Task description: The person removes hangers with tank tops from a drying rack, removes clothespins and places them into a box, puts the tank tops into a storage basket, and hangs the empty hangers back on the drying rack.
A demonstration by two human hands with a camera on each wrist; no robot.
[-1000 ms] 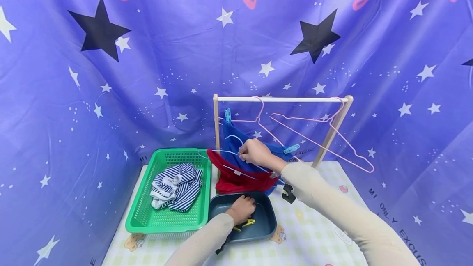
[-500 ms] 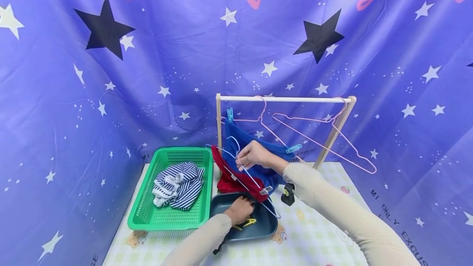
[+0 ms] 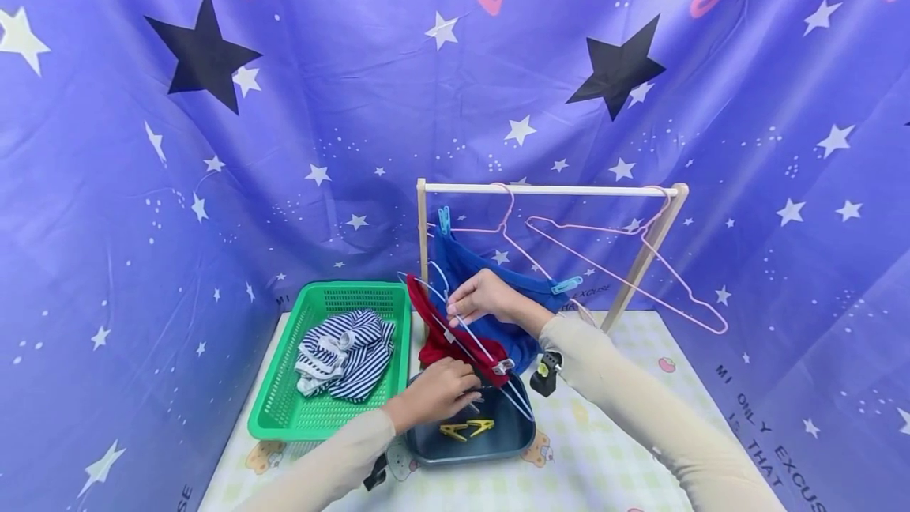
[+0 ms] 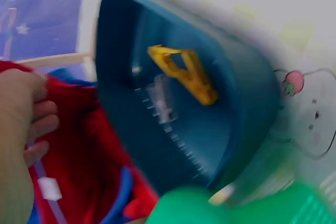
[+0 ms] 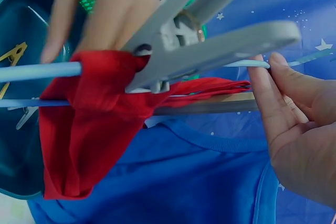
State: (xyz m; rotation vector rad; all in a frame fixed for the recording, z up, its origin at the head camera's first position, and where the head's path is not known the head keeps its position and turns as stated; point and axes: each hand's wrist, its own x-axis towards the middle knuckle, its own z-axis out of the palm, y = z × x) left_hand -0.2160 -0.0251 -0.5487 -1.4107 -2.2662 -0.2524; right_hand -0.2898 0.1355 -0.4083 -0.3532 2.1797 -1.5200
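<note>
Close quarters: red garment [image 5: 94, 114] held up over the tray [image 4: 252, 87]

Basket [image 3: 287, 431] and tray sit just beside each other, so the tightest edge is on the left; on the right the checked tablecloth [image 3: 604, 449] spreads wide. Behind the tray, the light blue hanger [image 5: 37, 72] slants before the rack [image 3: 550, 190], its lower end jutting over the tray. The pink hanger [image 3: 722, 328] at the rack's right end hangs well apart from both hands.

The right hand [image 3: 483, 297] pinches the light blue hanger near its neck, thumb against fingertips. The left hand [image 3: 441, 389] is over the tray, back upward, fingers bent; its wrist view is blurred, so I can't tell whether it holds anything.

Soft red fabric folds over the hanger's smooth wire, caught by a grey clip [image 5: 241, 43] with long, rounded arms. Yellow pegs [image 3: 481, 426] and a clear peg [image 4: 163, 100] lie inside the round-cornered tray. Behind, a blue garment [image 5: 157, 182] sags from light blue pegs [image 3: 444, 220]; striped cloth [image 3: 370, 354] lies crumpled in the basket's perforated green plastic.
</note>
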